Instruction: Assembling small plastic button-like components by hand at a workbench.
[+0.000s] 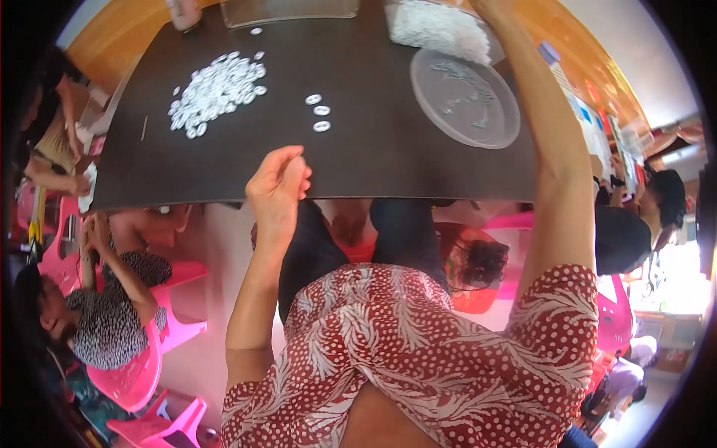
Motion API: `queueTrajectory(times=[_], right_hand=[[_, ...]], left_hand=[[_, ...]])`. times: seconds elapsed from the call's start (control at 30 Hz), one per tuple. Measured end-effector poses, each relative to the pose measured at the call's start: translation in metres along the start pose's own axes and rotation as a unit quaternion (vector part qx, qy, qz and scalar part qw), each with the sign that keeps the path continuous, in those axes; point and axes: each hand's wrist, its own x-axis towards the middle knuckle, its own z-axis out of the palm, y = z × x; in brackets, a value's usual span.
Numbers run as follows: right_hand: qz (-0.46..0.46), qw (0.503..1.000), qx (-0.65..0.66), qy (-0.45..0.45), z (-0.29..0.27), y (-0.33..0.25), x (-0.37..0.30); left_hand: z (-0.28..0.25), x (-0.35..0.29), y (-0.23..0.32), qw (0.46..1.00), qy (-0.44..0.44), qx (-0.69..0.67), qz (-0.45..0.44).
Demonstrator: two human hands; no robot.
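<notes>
Nearest us, at six o'clock, is our red patterned shirt (373, 321). Our left hand (280, 183) is raised at ten o'clock, its forearm upright, its fingers loosely curled; we cannot tell whether they pinch anything. Our right arm reaches far out to one o'clock, and the right hand (487, 6) is at the bag (441, 31) of white bits, cut off by the upper rim, so we cannot tell its grip.

The near edge of the dark table (373, 175) crosses just beyond our knees, close to the left wrist. Between eleven and twelve o'clock, three white pieces (321, 111) stand in a short column, well apart from the white pile (216, 93) at half past ten. A wide gap separates the three from the round dish (508, 127) at half past one.

Small greyish bits (478, 93) in the dish are hard to make out. A clear tray (291, 11) at twelve o'clock is cut off.
</notes>
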Motion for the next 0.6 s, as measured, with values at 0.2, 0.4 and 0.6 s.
queueTrajectory(times=[0.2, 0.4, 0.6], right_hand=[[-0.004, 0.995, 0.09, -0.033, -0.009, -0.068, -0.067], [-0.027, 0.985, 0.14, -0.099, -0.013, -0.082, -0.124], [0.013, 0.971, 0.188, -0.15, -0.035, -0.082, -0.156]], left_hand=[[0.005, 0.029, 0.001, 0.943, 0.037, 0.271, 0.188], [0.023, 0.053, -0.008, 0.778, 0.007, 0.533, 0.333], [0.02, 0.055, -0.006, 0.804, -0.041, 0.517, 0.291]])
